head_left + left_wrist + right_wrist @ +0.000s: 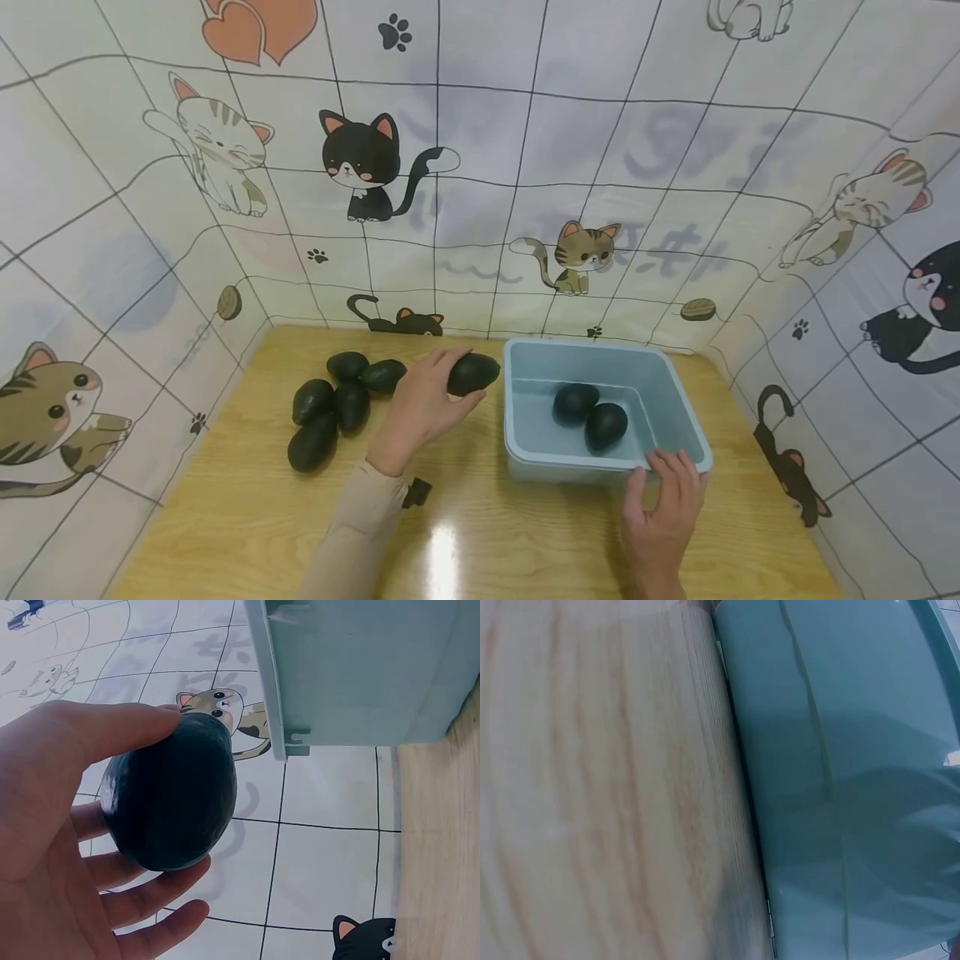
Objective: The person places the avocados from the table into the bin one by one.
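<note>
So the tabletop (525,542) is wood-grain with a glossy glare on it, and I'd guess round stuff could roll on it if you let go carelessly. The light blue bin (585,360) sitting on it looks like thin plastic, probably light enough to scoot if bumped, and its rim is the obvious place to hold it. The right hand (663,510) is there, fingers bent over the near rim by the right corner and thumb spread outside; can't tell if it's really gripping or just resting. The left hand (427,404) has its fingers and thumb clamped on the held avocado (474,374), which is off the tabletop, just beside the bin's left side and not over the inside. Five loose avocados (312,442) are bunched on the tabletop left of that hand, and two binned avocados (606,427) lie touching each other on the bin floor. Handling-wise, I'd expect each one to have a bit of heft but be easy one-handed. The skin looks slightly bumpy with a dull shine, so maybe a little slick. No clue from here whether they're ripe or rock hard, so I'd treat them as bruisable: wrap the fat middle, thumb opposite fingers, no fingertip digging, and skip the tapered end.
</note>
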Available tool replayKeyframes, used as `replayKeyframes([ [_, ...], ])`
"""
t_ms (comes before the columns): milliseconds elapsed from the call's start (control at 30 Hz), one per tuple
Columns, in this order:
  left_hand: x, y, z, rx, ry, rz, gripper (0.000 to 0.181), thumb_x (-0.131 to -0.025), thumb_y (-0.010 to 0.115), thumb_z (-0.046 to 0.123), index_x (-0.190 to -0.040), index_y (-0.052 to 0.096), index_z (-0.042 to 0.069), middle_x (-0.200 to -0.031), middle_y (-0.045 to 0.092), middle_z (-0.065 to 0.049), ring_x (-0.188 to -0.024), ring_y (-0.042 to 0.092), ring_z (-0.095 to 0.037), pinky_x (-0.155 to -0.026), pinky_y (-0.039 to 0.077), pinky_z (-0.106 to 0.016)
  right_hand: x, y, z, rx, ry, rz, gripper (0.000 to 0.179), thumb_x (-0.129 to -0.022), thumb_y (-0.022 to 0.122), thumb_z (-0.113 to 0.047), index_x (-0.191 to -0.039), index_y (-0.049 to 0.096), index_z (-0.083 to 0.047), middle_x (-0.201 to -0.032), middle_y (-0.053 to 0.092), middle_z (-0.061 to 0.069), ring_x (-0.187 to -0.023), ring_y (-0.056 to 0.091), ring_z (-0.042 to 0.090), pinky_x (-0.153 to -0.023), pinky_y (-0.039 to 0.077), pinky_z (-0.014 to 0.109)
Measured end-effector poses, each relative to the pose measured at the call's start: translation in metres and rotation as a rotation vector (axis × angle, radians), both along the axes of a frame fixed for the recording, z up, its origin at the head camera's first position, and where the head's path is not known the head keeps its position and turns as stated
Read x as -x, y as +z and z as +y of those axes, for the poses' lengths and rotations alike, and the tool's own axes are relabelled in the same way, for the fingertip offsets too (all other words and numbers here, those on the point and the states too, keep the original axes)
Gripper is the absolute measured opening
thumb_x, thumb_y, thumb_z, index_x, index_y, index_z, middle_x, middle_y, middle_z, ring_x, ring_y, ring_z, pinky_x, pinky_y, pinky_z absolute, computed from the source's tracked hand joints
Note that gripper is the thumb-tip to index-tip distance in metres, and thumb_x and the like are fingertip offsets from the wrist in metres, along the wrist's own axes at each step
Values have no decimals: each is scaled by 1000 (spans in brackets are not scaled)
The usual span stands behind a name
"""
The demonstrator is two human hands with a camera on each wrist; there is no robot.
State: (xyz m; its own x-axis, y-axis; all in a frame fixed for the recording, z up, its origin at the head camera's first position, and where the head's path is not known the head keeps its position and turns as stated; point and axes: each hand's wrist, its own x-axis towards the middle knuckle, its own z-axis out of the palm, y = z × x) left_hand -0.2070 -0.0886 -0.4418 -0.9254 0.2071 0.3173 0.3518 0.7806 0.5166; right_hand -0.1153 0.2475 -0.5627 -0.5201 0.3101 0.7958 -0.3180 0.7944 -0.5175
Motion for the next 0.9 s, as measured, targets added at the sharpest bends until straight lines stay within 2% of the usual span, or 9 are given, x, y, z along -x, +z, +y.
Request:
replayKeyframes([
  [233, 2, 7, 2, -5, -4, 16, 68, -91, 83, 44, -151, 60, 20, -142, 67, -8, -121, 70, -34, -91, 61, -51, -1, 1, -1, 4, -7, -35, 27, -96, 64, -10, -115, 70, 8, -124, 68, 26, -135, 52, 53, -131, 11, 70],
  [433, 4, 10, 5, -21, -23, 30, 68, -91, 84, 43, -150, 61, 18, -142, 67, -7, -120, 71, -33, -90, 62, -49, -2, 3, -2, 1, -20, -62, 28, -98, 62, -12, -116, 69, 8, -125, 67, 27, -136, 51, 53, -131, 10, 71],
  [667, 5, 9, 9, -25, -36, 47, 67, -90, 85, 42, -149, 62, 18, -141, 68, -7, -120, 70, -32, -90, 61, -49, -2, 2, -1, 5, -8, -27, 27, -96, 63, -9, -114, 70, 9, -123, 68, 27, -135, 52, 52, -131, 11, 71],
  [900, 8, 11, 15, -25, -53, 36, 68, -90, 84, 41, -150, 61, 17, -141, 67, -10, -122, 69, -33, -94, 61, -49, -2, 3, -2, 13, -8, -34, 26, -96, 64, -9, -115, 70, 8, -124, 68, 26, -134, 52, 52, -131, 11, 70],
])
